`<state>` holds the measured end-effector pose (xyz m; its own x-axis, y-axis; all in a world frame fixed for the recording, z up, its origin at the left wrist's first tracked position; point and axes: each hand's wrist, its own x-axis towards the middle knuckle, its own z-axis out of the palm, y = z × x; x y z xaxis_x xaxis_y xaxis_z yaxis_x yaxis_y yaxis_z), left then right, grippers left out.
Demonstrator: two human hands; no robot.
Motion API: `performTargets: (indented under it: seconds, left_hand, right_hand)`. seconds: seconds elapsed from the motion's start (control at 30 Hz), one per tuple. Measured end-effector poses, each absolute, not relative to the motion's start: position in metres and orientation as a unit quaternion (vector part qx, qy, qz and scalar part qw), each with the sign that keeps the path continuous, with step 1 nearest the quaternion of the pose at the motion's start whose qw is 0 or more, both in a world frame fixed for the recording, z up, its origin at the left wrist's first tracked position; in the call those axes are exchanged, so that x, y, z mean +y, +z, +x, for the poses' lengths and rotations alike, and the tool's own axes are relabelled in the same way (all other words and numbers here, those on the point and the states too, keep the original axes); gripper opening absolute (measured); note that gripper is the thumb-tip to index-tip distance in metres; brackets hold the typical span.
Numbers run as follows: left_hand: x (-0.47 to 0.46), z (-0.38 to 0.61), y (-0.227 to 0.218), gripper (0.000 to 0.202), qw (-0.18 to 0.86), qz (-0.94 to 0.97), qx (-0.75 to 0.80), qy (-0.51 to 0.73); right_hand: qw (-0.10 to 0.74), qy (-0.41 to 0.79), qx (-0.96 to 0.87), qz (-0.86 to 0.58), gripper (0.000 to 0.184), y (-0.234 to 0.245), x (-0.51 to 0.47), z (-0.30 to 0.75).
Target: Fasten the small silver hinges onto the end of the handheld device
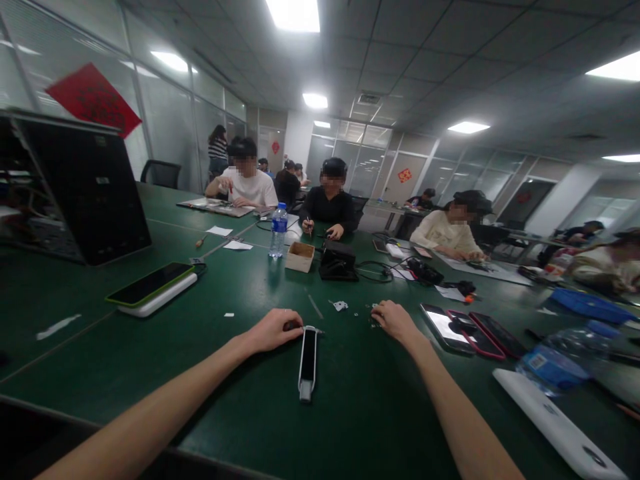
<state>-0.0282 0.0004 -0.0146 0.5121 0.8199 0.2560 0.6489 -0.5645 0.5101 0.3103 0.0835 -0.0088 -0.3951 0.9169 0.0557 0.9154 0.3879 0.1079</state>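
1. A green workbench (360,427) runs down a bright office room, with other people working along it.
2. The left hand (273,331) lies at the top end of a slim black-and-silver device (309,360), which sits on the bench between both hands. Its fingers curl narrowly; any grip is unclear.
3. The right hand (395,320) rests beside tiny metal bits (374,319), fingers bunched low, and I cannot tell if they hold any.
4. Ahead stands a small cardboard box (300,257), and farther right a blue tray (587,305); the contents of both are hidden.

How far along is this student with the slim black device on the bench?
Looks done: a small metal bracket lies loose, apart from the slim black device. In hand: the left hand is at the device's top end. Left: tiny parts lie loose beside the right hand, not yet fitted.
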Motion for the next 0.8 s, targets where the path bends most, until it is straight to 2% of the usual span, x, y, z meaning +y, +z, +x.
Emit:
performTargets:
  seconds: [0.27,0.5,0.63,0.7,0.8]
  left_hand:
    - [0.000,-0.028,-0.014,0.022,0.177,0.850,0.438,0.233]
    - [-0.004,-0.027,-0.010,0.024,0.188,0.846,0.445,0.228]
    - [-0.004,-0.027,-0.009,0.025,0.192,0.846,0.442,0.227]
    - [-0.003,-0.027,-0.009,0.024,0.196,0.846,0.441,0.225]
    - [-0.002,-0.027,-0.011,0.022,0.193,0.845,0.444,0.225]
  right_hand:
    - [0.011,-0.016,0.797,0.603,0.024,-0.012,0.086,0.309]
    - [-0.019,0.017,0.808,0.589,0.030,-0.015,0.086,0.310]
    - [-0.100,-0.007,0.823,0.559,0.028,-0.011,0.080,0.294]
    - [-0.156,-0.049,0.835,0.525,0.025,-0.008,0.070,0.277]
    - [-0.194,-0.132,0.847,0.477,0.019,-0.008,0.049,0.246]
